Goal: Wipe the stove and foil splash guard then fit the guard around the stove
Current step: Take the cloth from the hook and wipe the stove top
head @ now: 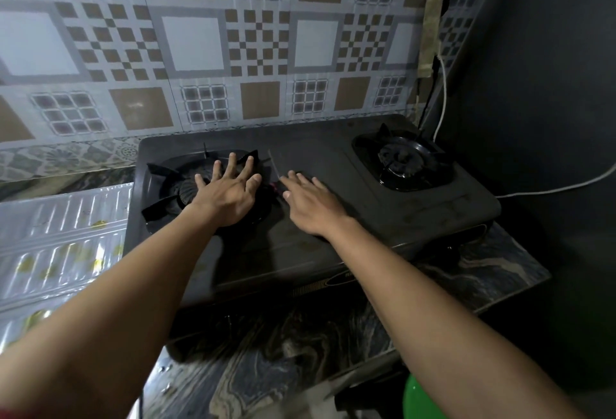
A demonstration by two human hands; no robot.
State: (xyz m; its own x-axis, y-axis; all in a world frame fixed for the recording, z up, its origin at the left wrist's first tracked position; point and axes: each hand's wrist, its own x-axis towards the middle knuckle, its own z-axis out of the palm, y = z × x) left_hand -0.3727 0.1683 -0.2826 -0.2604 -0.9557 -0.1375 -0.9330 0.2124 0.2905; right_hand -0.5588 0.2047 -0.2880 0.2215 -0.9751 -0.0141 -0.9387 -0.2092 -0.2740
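Note:
A dark two-burner gas stove point(333, 158) sits on a marbled counter against the tiled wall. My left hand point(230, 192) is spread flat, fingers apart, over the left burner point(166, 188) and its pan support. My right hand point(310, 202) lies palm down on the stove top between the burners, fingers extended, holding nothing. A small reddish thing shows between the two hands; I cannot tell what it is. The ribbed foil splash guard point(63, 238) lies flat on the counter to the left of the stove, with yellowish stains. No cloth is in view.
The right burner point(403, 162) stands uncovered at the back right. A white cable point(443, 98) runs down the dark right wall behind the stove. The marbled counter point(483, 272) edge is at the front right. A green object point(416, 398) sits below the counter at the bottom right.

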